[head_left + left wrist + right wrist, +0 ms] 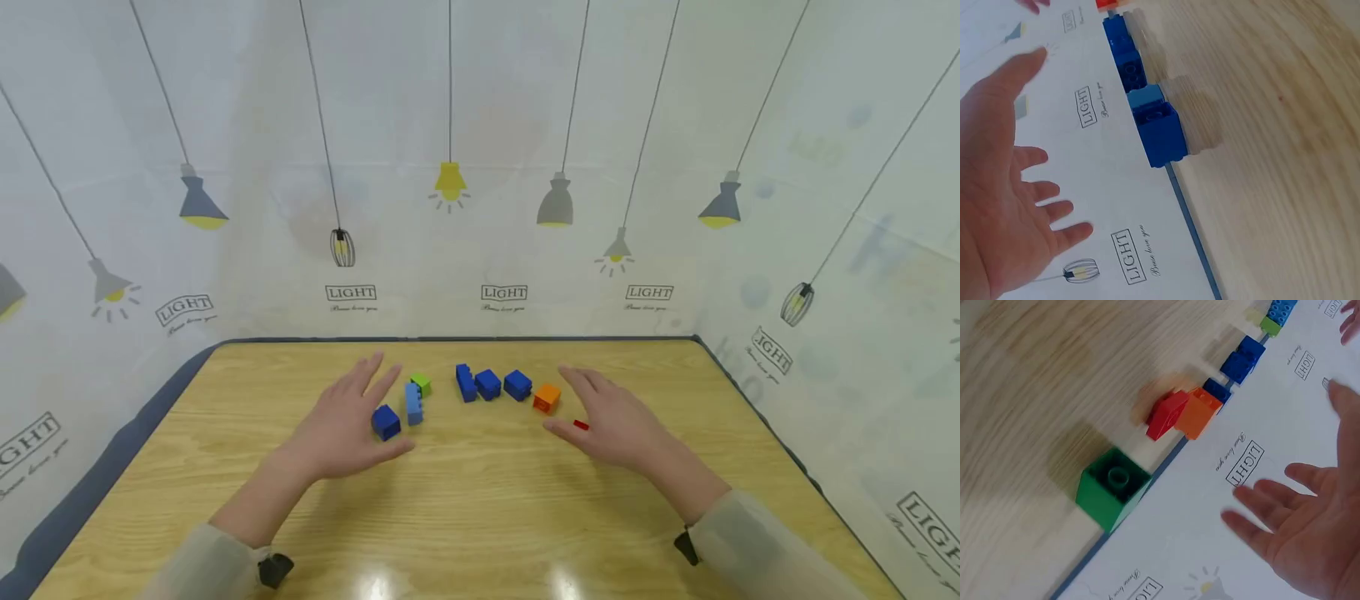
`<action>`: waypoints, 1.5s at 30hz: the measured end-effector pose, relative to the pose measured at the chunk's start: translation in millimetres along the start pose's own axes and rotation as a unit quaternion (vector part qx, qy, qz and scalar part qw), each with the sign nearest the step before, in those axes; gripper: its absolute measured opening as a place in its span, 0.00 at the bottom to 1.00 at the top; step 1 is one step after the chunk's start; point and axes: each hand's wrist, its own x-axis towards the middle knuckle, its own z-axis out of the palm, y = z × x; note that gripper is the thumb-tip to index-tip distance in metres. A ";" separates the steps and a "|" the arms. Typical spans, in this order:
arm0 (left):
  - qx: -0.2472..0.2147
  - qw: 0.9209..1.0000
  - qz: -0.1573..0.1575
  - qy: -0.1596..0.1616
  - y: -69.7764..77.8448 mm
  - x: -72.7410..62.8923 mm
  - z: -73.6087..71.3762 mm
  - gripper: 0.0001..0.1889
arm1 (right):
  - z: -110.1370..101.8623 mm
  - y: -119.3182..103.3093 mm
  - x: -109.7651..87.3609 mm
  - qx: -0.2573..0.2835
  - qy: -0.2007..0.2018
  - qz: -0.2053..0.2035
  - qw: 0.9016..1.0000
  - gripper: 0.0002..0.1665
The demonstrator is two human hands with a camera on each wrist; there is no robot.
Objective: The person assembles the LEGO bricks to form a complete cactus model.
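My left hand (341, 425) hovers with fingers spread at the left end of an arc of toy building bricks. Nearest to it are a dark blue brick (386, 422), a light blue brick (413, 404) and a lime green brick (421, 384). Three more blue bricks (488, 384) stand mid-arc. My right hand (615, 421), fingers also spread, is by an orange brick (547, 398) and partly covers a red brick (581, 425). A dark green brick (1113, 487) shows in the right wrist view; the right hand hides it from the head view. Neither hand holds anything.
The bricks rest on a wood-grain table (465, 517) with a dark edge. Behind and at both sides hangs a pale cloth (495, 100) printed with lamps and the word LIGHT. Dark straps (275, 570) show at the sleeve cuffs.
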 end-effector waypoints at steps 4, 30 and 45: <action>-0.060 0.998 0.006 0.008 -16.6 -1.8 -0.7 0.48 | 5.4 -13.5 13.1 0.074 0.012 0.003 0.997 0.40; -0.156 0.982 0.011 -0.103 -62.5 18.2 13.4 0.33 | 80.7 -124.5 113.0 0.329 -0.103 0.059 0.937 0.28; -0.168 0.979 0.018 -0.112 -61.9 25.1 21.7 0.20 | 108.0 -146.9 137.0 0.296 -0.056 0.126 0.945 0.20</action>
